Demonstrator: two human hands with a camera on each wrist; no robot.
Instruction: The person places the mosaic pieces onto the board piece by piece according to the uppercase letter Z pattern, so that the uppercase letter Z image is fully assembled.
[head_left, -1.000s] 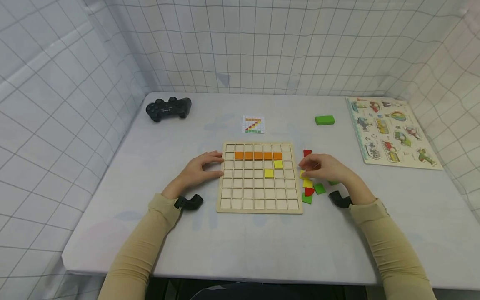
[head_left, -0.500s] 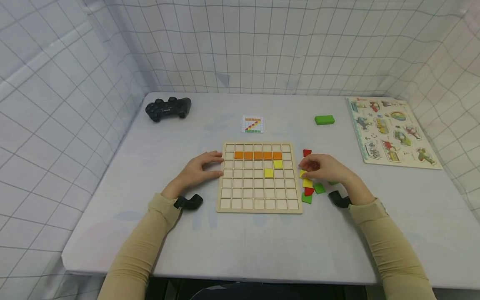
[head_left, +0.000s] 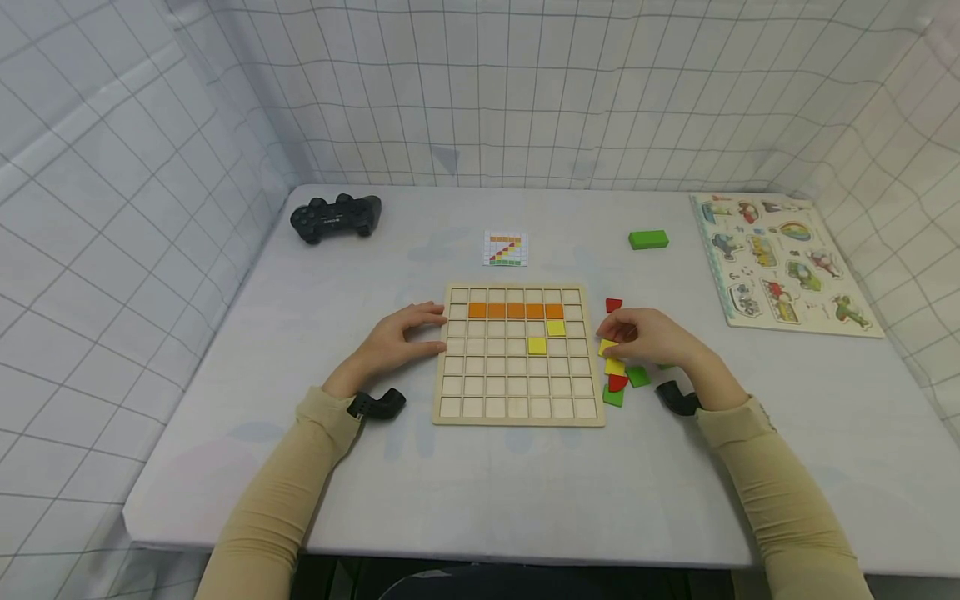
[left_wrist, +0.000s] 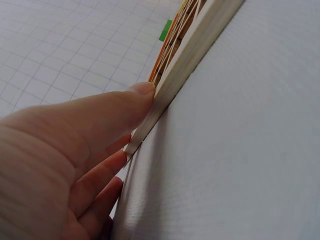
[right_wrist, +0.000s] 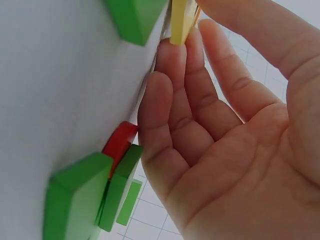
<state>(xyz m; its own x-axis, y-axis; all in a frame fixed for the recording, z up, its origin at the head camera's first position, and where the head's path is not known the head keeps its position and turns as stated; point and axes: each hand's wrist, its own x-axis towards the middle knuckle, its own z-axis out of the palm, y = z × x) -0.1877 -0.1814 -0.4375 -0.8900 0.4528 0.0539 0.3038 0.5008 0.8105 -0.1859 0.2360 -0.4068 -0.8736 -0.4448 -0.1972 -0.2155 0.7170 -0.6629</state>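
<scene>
A wooden grid board (head_left: 519, 425) lies on the table, with several orange tiles (head_left: 516, 311) in one row and two yellow tiles (head_left: 537, 346) set diagonally below. My left hand (head_left: 390, 342) rests its thumb and fingertips against the board's left edge; the left wrist view shows the thumb (left_wrist: 115, 107) pressing its side. Beside the right edge, my right hand (head_left: 648, 337) pinches a yellow tile (head_left: 607, 345) between thumb and curled fingers. Another yellow tile (head_left: 615, 367), red pieces (head_left: 617, 383) and green tiles (head_left: 639, 377) lie just below this hand.
A small pattern card (head_left: 506, 249) lies behind the board, with a green block (head_left: 648, 240) to its right. A black game controller (head_left: 336, 218) sits back left. An illustrated puzzle board (head_left: 783, 267) lies at right. White grid-patterned cloth (head_left: 517, 100) encloses the table's back and sides.
Both hands stay in nearly the same place. The tiles on the board are as before.
</scene>
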